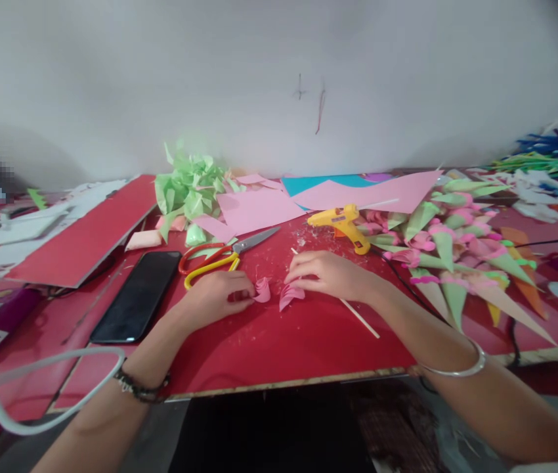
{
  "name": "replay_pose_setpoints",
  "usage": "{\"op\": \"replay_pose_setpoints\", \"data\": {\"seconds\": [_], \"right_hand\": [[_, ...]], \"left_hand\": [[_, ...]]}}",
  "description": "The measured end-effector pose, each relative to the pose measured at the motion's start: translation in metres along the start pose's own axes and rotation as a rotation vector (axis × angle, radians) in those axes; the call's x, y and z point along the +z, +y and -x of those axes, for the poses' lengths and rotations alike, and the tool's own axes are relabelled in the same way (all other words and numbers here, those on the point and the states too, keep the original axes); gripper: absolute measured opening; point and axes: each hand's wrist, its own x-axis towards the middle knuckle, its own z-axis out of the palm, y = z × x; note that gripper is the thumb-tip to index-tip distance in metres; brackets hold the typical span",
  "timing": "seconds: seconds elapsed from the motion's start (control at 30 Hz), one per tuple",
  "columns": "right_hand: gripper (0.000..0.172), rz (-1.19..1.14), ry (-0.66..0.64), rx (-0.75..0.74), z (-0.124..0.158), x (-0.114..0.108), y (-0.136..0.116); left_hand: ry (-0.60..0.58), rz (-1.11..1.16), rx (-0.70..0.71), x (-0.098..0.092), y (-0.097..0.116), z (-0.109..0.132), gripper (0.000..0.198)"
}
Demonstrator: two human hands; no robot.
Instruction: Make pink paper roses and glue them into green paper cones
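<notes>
Two small curled pink paper pieces with fine slits lie side by side near the middle of the red tabletop (259,348). My left hand (214,295) is closed, its fingertips pinching the edge of the left curled piece (262,290). Over the right curled piece (289,297), my right hand (325,272) bends down with its fingertips closed on the piece's upper part. A thin pale stick (362,320) runs beneath my right hand. Scissors (254,242) with red and yellow handles lie just beyond my left hand. Past my right hand rests a yellow glue gun (345,223).
A black phone (137,299) lies left of my left hand. Pink paper sheets (264,209) and crumpled green paper (193,184) line the back. Paper flowers (449,246) are heaped at right, with a black cable (409,289) nearby. A white cord (57,358) loops at lower left.
</notes>
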Motion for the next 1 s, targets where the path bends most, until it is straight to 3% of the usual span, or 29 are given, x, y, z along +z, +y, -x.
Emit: {"op": "replay_pose_setpoints", "data": {"seconds": [0.37, 0.43, 0.57, 0.63, 0.83, 1.0], "right_hand": [[0.018, 0.187, -0.027, 0.014, 0.002, 0.001, 0.004], [0.017, 0.133, 0.062, 0.034, 0.002, 0.001, 0.002], [0.012, -0.049, 0.363, 0.180, -0.001, 0.009, 0.002], [0.009, -0.179, 0.431, 0.260, -0.004, 0.017, 0.005], [0.003, -0.507, 0.450, 0.384, -0.008, 0.037, 0.008], [0.007, -0.613, 0.369, 0.372, -0.008, 0.040, 0.001]], "left_hand": [[0.015, -0.006, 0.022, 0.002, -0.001, 0.001, 0.011], [0.014, -0.017, 0.024, 0.002, -0.001, 0.002, 0.012], [0.026, -0.040, 0.039, 0.001, 0.000, 0.000, 0.013], [0.034, -0.041, 0.045, 0.001, 0.000, -0.001, 0.013], [0.053, -0.026, 0.088, 0.002, 0.004, -0.002, 0.012], [0.065, -0.043, 0.111, 0.004, 0.005, -0.002, 0.013]]}}
